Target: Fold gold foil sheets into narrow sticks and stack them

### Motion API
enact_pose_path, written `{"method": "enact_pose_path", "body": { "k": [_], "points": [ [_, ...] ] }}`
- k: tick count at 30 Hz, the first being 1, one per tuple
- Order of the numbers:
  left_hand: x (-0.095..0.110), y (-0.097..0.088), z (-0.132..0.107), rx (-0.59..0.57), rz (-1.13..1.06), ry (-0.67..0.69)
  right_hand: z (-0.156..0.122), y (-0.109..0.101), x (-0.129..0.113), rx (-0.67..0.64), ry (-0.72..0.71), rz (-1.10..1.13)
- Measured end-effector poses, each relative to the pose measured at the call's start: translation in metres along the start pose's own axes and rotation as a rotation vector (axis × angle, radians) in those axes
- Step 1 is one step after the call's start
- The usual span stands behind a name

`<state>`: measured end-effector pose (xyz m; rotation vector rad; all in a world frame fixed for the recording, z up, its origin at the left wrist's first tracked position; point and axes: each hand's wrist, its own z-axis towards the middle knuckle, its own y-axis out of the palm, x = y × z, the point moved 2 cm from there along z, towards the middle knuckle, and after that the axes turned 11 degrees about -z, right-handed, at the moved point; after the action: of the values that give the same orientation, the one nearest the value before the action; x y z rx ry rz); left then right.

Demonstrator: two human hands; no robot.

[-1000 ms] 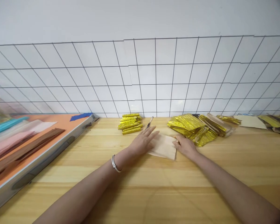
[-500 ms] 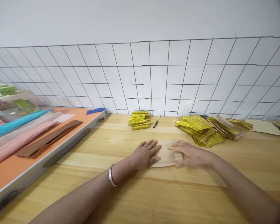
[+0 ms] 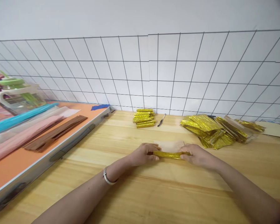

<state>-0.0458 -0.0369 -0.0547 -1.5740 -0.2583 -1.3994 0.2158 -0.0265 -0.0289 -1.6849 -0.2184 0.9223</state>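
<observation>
A sheet of pale paper [image 3: 170, 145] with a gold underside lies on the wooden table. Its near edge is folded up into a shiny gold strip [image 3: 168, 154]. My left hand [image 3: 146, 154] pinches the left end of this fold, thumb in front and fingers behind. At the right end, my right hand [image 3: 193, 154] grips the same fold between thumb and fingers. Behind the hands sits a small stack of folded gold strips [image 3: 144, 119], with a pen [image 3: 161, 120] to its right.
Loose gold sheets [image 3: 205, 129] are heaped at the back right, beside pale paper [image 3: 276, 129]. On the left, an orange board [image 3: 9, 168] with a raised edge bears brown paper [image 3: 58, 132], pink and blue rolls, and a clear pitcher [image 3: 21, 95]. A gridded white wall stands behind.
My hands were flat or loosely spread over the pale sheet. Now both grip its near edge, which has turned up to show gold. The view has shifted slightly left.
</observation>
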Motion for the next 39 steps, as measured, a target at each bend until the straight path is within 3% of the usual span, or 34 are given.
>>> {"method": "enact_pose_path", "body": {
  "k": [3, 5, 8, 12, 18, 23, 29, 34, 39],
  "points": [
    [-0.006, 0.012, 0.006, 0.213, -0.034, -0.094, 0.002, 0.003, 0.009, 0.011, 0.058, 0.158],
    [-0.008, 0.017, 0.009, 0.309, 0.009, -0.154, 0.006, 0.008, 0.018, 0.084, 0.107, 0.147],
    [-0.011, 0.021, 0.013, 0.384, 0.122, -0.179, 0.013, 0.019, 0.031, 0.215, 0.211, -0.025],
    [-0.012, 0.025, 0.015, 0.457, 0.29, -0.148, 0.017, 0.032, 0.034, 0.269, 0.274, -0.114],
    [-0.016, 0.023, 0.014, 0.515, 0.424, -0.215, 0.015, 0.032, 0.03, 0.33, 0.272, -0.209],
    [-0.022, 0.02, 0.016, 0.401, 0.346, -0.173, 0.017, 0.03, 0.041, 0.333, 0.168, -0.27],
    [-0.022, 0.017, 0.014, 0.344, 0.264, -0.126, 0.017, 0.026, 0.043, 0.282, -0.009, -0.199],
    [-0.018, 0.016, 0.008, 0.346, 0.054, -0.124, 0.016, 0.023, 0.037, 0.253, -0.006, -0.183],
    [-0.018, 0.019, 0.006, 0.429, -0.327, -0.126, 0.014, 0.024, 0.034, 0.34, 0.015, -0.057]
  ]
}}
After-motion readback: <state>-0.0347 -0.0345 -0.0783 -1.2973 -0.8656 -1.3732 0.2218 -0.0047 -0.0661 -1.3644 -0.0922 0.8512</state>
